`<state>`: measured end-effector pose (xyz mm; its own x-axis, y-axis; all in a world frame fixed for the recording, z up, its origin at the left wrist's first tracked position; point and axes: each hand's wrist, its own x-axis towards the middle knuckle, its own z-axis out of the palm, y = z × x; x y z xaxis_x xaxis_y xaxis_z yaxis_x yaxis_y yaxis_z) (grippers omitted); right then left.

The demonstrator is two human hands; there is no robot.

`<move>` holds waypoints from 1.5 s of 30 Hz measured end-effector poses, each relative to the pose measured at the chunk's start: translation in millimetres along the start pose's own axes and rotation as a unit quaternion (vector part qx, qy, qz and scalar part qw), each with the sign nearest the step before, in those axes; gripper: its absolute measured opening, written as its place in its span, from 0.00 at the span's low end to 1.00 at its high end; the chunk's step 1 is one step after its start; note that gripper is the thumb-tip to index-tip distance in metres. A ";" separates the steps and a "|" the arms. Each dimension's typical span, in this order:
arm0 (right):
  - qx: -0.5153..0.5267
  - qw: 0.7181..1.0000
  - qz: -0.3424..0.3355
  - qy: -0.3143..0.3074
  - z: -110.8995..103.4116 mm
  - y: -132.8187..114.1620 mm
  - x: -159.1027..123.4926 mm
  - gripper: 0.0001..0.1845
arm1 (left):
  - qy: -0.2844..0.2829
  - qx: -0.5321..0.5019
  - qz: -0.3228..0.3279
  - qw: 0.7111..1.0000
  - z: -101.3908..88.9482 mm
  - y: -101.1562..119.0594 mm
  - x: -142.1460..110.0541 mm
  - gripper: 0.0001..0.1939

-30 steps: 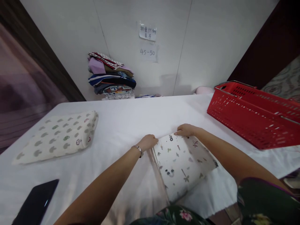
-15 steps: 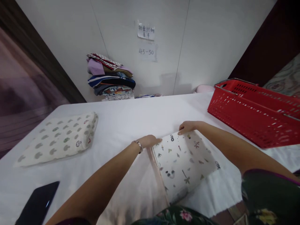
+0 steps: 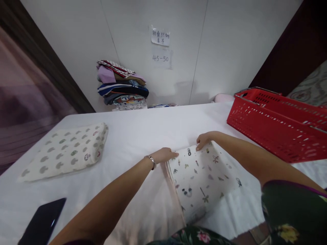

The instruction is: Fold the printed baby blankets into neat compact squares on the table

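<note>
The folded cloth (image 3: 201,183) lies low in the frame, just right of the middle. The left hand (image 3: 163,155) pinches its top left corner. The right hand (image 3: 203,140) pinches its top edge. A red basket (image 3: 276,127) sits on the right side; a spotted cloth (image 3: 66,149) lies on the left.

Left hand (image 3: 166,155) and right hand (image 3: 204,140) holding the far edge of a folded white cloth (image 3: 204,177), near side of the worktop (image 3: 143,134), grey-print cloth (image 3: 66,149) toward the left edge, black device (image 3: 42,221) by the near left corner, red basket (image 3: 276,129) at the right edge
</note>
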<state>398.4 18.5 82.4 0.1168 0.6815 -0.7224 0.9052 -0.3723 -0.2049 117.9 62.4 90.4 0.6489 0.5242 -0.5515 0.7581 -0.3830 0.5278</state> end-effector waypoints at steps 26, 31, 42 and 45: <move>0.047 0.993 -0.023 -0.102 -31.3 -8.6 -39.6 0.26 | -0.066 -0.131 0.047 0.988 -8.5 -1.0 3.5 0.19; 0.042 0.995 -0.035 -0.085 -33.2 -9.3 -56.9 0.26 | -0.125 -0.167 0.040 0.977 -6.9 -1.9 5.7 0.19; 0.006 0.988 -0.103 0.119 -89.4 -35.9 -136.0 0.26 | 0.116 0.038 0.134 0.983 -89.6 35.5 -59.4 0.20; -0.066 0.929 -0.158 0.328 -97.9 -54.5 -160.9 0.23 | 0.292 0.159 0.141 0.933 -120.1 50.3 -98.0 0.18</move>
<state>370.2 -9.2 274.5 0.0217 0.9972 -0.0721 0.9736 -0.0374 -0.2250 84.6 83.2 248.6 0.7504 0.6568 0.0746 0.6032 -0.7266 0.3290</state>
